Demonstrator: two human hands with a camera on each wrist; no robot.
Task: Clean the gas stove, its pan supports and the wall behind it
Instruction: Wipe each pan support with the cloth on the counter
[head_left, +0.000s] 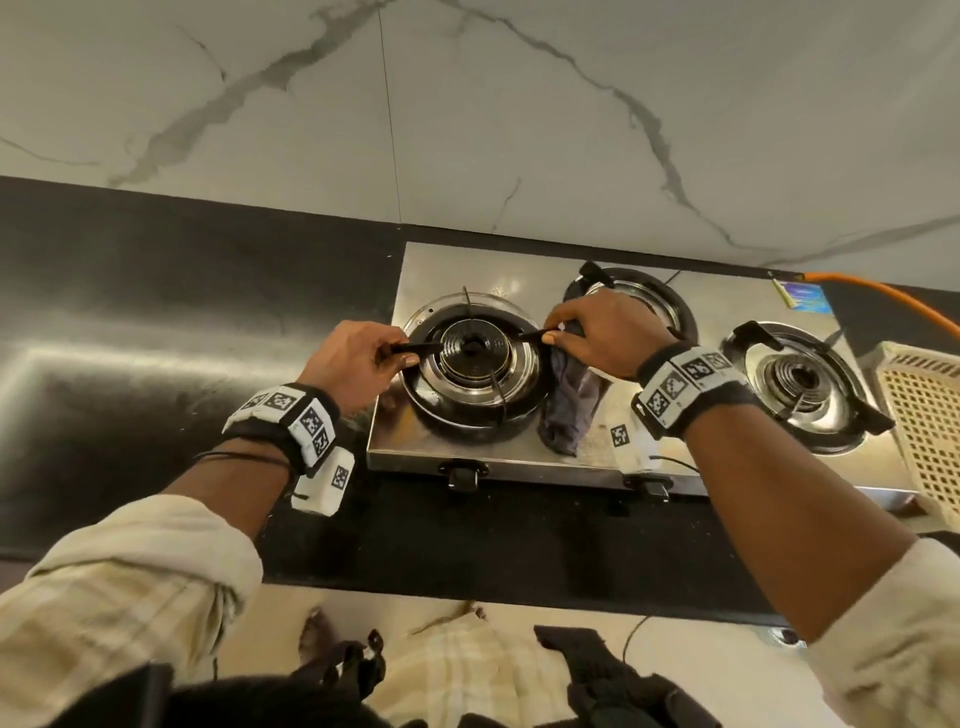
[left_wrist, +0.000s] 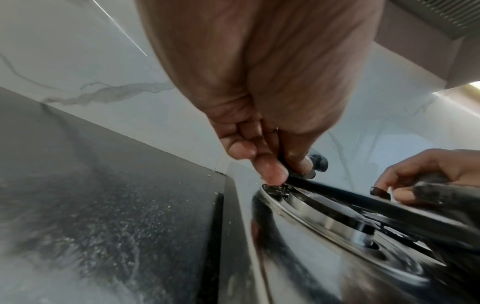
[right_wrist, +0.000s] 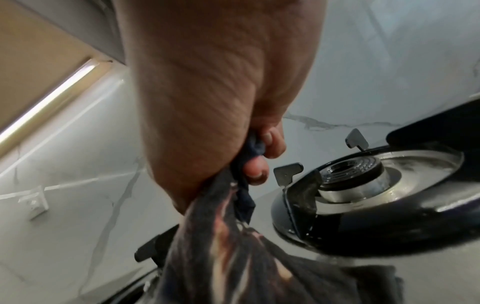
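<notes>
- Nearest the head camera are the rolled pale checked sleeves (head_left: 130, 566), with a marker-tagged band on each wrist.
- The left hand (head_left: 358, 358) pinches the left prong of the pan support (head_left: 470, 364) between thumb and fingers; in the left wrist view the fingertips (left_wrist: 272, 170) close on the black bar just above the burner's rim.
- The right hand (head_left: 602, 332) pinches the opposite prong with thumb and forefinger, and its other fingers are curled round a dark cloth (head_left: 571, 405). In the right wrist view the cloth (right_wrist: 233, 246) hangs from the fist onto the stove top.
- The support sits over the left burner (head_left: 475, 353), held at both sides; whether it rests on the stove or is lifted off cannot be told.
- The cloth's loose end lies on the steel between the left burner and the middle one.
- The stove (head_left: 415, 275) is a three-burner steel top on a black counter (head_left: 156, 312), set against the wall (head_left: 467, 130).
- The middle burner (head_left: 649, 301) is partly hidden behind the right hand; the right burner (head_left: 795, 379) has its own black support in place.
- The wall is pale marble-look tile with grey veins.
- An orange hose (head_left: 883, 296) runs off from the stove's far right corner.
- A cream slotted basket (head_left: 924, 415) stands just beside the stove's right end.
</notes>
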